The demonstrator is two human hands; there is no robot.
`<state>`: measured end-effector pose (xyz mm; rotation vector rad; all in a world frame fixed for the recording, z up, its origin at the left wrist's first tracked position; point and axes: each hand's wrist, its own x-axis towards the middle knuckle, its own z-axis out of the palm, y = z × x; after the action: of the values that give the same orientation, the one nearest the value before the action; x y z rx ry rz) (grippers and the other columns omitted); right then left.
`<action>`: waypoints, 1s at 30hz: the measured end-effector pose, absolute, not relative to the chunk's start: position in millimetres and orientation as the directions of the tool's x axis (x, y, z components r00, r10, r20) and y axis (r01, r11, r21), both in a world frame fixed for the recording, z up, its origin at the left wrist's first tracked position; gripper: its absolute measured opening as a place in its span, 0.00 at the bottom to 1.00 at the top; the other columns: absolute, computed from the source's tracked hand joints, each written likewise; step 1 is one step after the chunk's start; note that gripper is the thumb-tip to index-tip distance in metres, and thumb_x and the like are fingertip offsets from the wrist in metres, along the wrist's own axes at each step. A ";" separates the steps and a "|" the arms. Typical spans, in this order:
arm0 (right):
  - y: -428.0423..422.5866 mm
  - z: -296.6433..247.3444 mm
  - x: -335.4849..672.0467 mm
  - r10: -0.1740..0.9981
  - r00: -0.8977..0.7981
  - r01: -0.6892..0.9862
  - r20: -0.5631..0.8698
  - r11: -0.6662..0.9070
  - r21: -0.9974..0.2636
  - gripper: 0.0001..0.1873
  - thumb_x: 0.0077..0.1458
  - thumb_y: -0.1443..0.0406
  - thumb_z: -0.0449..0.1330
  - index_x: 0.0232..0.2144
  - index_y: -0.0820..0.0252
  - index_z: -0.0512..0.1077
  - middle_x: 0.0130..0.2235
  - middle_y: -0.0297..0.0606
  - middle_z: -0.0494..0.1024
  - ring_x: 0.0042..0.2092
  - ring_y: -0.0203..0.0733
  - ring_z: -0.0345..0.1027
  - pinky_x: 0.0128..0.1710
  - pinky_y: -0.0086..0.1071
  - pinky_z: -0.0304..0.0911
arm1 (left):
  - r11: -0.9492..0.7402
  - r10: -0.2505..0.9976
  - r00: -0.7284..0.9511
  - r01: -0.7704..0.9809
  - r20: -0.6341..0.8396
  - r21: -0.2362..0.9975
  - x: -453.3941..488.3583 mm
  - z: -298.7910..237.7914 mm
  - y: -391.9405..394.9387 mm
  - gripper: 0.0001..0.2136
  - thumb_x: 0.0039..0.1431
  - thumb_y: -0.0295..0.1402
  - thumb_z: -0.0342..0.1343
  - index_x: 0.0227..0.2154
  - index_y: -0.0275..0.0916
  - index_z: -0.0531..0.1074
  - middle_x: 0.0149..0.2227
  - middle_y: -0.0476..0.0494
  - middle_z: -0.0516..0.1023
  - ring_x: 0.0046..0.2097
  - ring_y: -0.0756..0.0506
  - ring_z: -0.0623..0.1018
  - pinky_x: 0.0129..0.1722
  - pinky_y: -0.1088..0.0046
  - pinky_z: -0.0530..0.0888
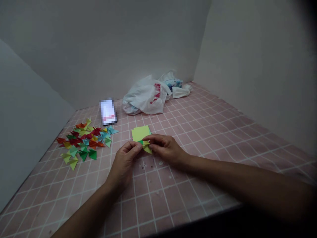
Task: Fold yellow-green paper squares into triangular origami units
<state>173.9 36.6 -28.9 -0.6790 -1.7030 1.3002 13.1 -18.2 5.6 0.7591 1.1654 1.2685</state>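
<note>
A small folded yellow paper (147,147) with pointed flaps is pinched between both hands, above the table's middle. My left hand (126,157) grips its left side between thumb and forefinger. On the right side, my right hand (168,148) is closed on it with thumb and fingertips. A bit of green shows by the left fingertips; I cannot tell if it belongs to the folded piece. Just behind the hands lies a stack of square paper sheets (140,133), light yellow on top, partly hidden by the right fingers.
To the left spreads a pile of folded paper pieces (85,138) in red, orange, yellow, green and blue. A phone (108,111) with a lit, blurred screen stands behind them. White plastic bags (146,96) lie against the back wall. A pink checked cloth (210,132) covers the table.
</note>
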 end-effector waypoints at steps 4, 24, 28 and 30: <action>36.6 -27.8 171.5 0.839 -0.520 -0.154 0.161 0.094 -0.984 0.10 0.56 0.65 0.60 0.41 0.60 0.75 0.26 0.29 0.72 0.24 0.31 0.64 0.24 0.26 0.60 | 0.166 0.974 -0.095 -0.307 -0.203 0.937 14.1 4.0 -19.5 0.09 0.49 0.35 0.67 0.27 0.36 0.74 0.32 0.48 0.77 0.37 0.47 0.78 0.45 0.66 0.74; 41.4 -24.5 178.7 0.884 -0.431 -0.140 0.181 0.132 -0.981 0.13 0.59 0.62 0.59 0.46 0.58 0.70 0.30 0.31 0.72 0.24 0.31 0.63 0.24 0.30 0.59 | 0.201 0.977 -0.154 0.894 -0.147 0.400 -107.4 34.9 12.5 0.02 0.45 0.30 0.56 0.22 0.39 0.70 0.24 0.48 0.74 0.28 0.45 0.72 0.27 0.72 0.61; 42.3 -25.4 179.0 0.880 -0.437 -0.127 0.186 0.144 -0.981 0.14 0.59 0.62 0.58 0.47 0.58 0.70 0.31 0.32 0.73 0.24 0.32 0.64 0.25 0.31 0.59 | 0.178 0.978 -0.111 0.884 -0.177 0.432 -118.8 36.0 7.5 0.09 0.46 0.32 0.57 0.33 0.39 0.70 0.32 0.46 0.77 0.34 0.44 0.75 0.30 0.71 0.66; 42.3 -25.7 178.8 0.881 -0.437 -0.127 0.183 0.142 -0.982 0.14 0.59 0.61 0.58 0.47 0.58 0.70 0.31 0.33 0.73 0.24 0.32 0.64 0.25 0.31 0.59 | 0.170 0.978 -0.094 0.880 -0.188 0.444 -121.9 34.8 5.8 0.11 0.47 0.32 0.57 0.36 0.39 0.70 0.33 0.46 0.77 0.35 0.44 0.76 0.31 0.71 0.68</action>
<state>178.8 42.3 -25.7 -0.7593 -1.5390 1.4439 -121.9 5.8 34.8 1.7523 2.0189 0.3022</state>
